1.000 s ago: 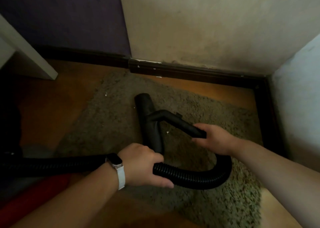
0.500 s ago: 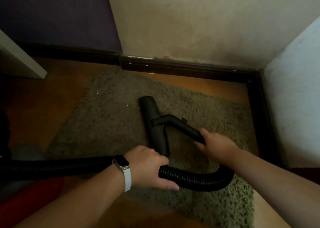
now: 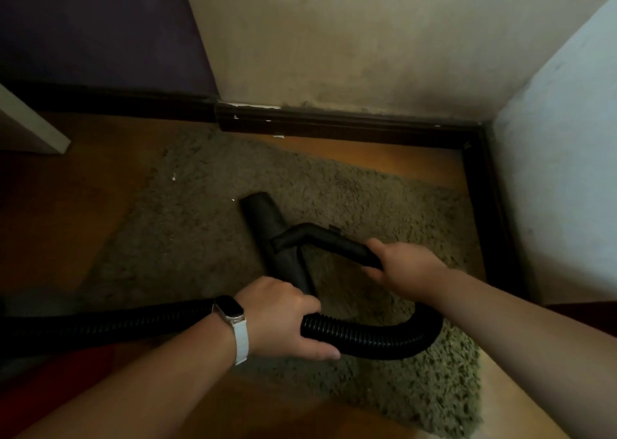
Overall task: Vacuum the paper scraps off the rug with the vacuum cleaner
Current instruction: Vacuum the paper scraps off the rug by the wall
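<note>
A shaggy grey-green rug (image 3: 350, 191) lies on the wooden floor. The black vacuum nozzle (image 3: 267, 225) rests flat on the rug, its mouth pointing away from me. My right hand (image 3: 405, 268) grips the black bent wand (image 3: 327, 240) that joins the nozzle. The ribbed black hose (image 3: 377, 338) loops under the right hand and runs off to the left, and my left hand (image 3: 280, 318), with a white-strapped watch, grips it. Two small white paper scraps lie on the rug: one scrap (image 3: 233, 200) just left of the nozzle mouth, another scrap (image 3: 173, 177) farther left.
A dark skirting board (image 3: 334, 125) runs along the beige wall and turns down the right side beside a pale wall (image 3: 561, 171). A white scrap (image 3: 278, 136) lies on bare floor by the skirting. A white furniture edge (image 3: 30, 128) stands at the far left. Something red (image 3: 50, 365) is at lower left.
The nozzle has slid a short way forward and left on the rug, closer to the nearer scrap. Both hands keep their grips.
</note>
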Tool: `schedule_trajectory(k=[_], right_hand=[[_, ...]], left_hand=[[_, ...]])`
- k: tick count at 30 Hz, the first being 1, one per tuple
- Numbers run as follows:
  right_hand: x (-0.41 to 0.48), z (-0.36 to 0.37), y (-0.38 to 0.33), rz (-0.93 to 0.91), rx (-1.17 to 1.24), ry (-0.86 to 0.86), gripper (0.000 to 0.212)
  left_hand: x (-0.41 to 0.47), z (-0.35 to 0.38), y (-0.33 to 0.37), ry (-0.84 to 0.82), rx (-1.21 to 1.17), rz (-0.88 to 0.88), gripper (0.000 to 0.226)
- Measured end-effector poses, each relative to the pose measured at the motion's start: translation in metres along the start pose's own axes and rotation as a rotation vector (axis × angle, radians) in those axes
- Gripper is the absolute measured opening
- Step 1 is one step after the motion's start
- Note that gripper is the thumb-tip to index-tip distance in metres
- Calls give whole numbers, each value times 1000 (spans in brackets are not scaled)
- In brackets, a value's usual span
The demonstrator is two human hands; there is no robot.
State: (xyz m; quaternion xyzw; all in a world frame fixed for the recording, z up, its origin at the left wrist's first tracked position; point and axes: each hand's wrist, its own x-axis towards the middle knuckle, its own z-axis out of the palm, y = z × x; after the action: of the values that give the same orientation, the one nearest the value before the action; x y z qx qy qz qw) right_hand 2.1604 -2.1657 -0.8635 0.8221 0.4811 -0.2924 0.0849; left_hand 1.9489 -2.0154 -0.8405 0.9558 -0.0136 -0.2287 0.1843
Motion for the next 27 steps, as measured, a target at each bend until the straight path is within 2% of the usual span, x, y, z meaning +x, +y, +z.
schedule_trajectory(k=[3,12,17,23,27], right_hand=[[3,4,-5,-23,35,-13,25],[-22,5,50,219,117,35,24],[-27,8,50,261,169,50,19],[-3,-2,17,221,302,132,17],[29,-27,-14,94,304,107,20]], left_hand=[[-7,6,-4,10,-1,-20,63],[19,-5,25,53,-25,30,61],[17,-8,24,63,-5,28,57],[-8,-5,5,75,-32,-62,53],[-30,-6,-11,124,-91,-149,54]])
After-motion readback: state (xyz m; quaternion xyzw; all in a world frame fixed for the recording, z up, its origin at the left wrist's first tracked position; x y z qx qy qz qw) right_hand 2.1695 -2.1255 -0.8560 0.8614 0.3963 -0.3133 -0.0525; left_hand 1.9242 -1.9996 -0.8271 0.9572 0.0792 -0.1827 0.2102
